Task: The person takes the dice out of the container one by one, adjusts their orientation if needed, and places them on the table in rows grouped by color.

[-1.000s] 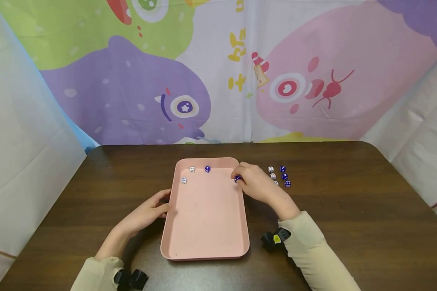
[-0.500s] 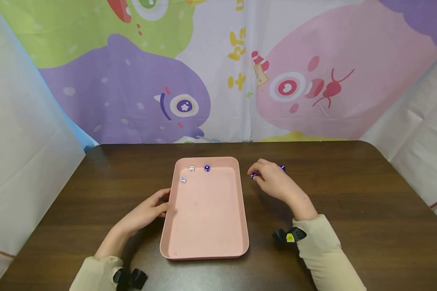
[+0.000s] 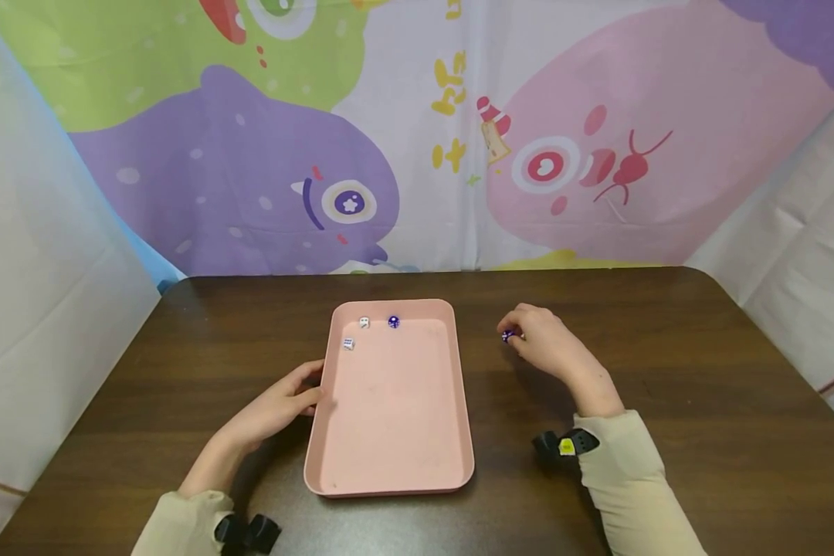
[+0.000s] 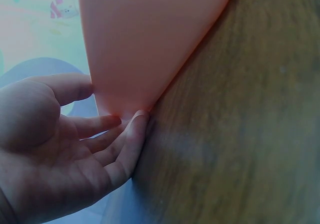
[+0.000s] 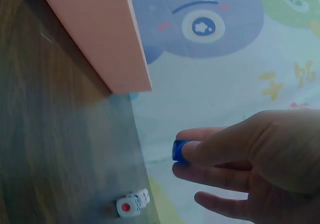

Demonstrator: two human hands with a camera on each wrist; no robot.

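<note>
A pink tray (image 3: 389, 417) lies on the table, holding two white dice (image 3: 348, 344) and a blue die (image 3: 393, 322) near its far end. My left hand (image 3: 269, 411) rests against the tray's left side; in the left wrist view its fingertips touch the outer wall. To the right of the tray, my right hand (image 3: 549, 344) pinches another blue die (image 5: 179, 151) between thumb and fingers, above the table. White dice (image 5: 129, 206) stand on the table below that hand in the right wrist view. In the head view the right hand hides most of what lies there.
The brown wooden table (image 3: 702, 432) reaches back to a printed cartoon curtain (image 3: 285, 170). White cloth (image 3: 792, 255) hangs at both sides. Black wrist cameras (image 3: 250, 533) are strapped at both sleeves.
My right hand has moved from the tray's right rim rightward, carrying the blue die over to where the loose dice stood. The left hand and the tray stay put.
</note>
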